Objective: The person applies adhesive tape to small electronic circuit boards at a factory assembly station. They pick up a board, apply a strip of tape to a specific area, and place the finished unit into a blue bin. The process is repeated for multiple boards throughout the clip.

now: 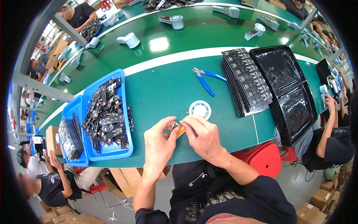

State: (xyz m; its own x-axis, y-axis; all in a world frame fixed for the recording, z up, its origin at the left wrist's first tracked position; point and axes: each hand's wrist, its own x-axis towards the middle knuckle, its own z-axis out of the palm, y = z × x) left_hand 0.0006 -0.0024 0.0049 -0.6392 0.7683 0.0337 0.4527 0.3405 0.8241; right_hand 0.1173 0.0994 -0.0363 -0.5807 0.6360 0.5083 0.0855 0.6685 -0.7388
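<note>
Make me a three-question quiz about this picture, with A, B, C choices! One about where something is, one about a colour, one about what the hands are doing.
1. Where do the blue-handled pliers lie?
A. in a blue bin
B. on the green table
C. on the black tray

2. What colour are the bins full of small dark parts?
A. blue
B. red
C. yellow

3. What are the left hand and right hand doing?
A. resting flat
B. holding the pliers
C. pinching a small dark part with an orange piece between them

Answers: 
1 B, they lie on bare green surface beyond the white round reel. 
2 A, both rims are blue. 
3 C, the fingertips of both hands meet on it.
</note>
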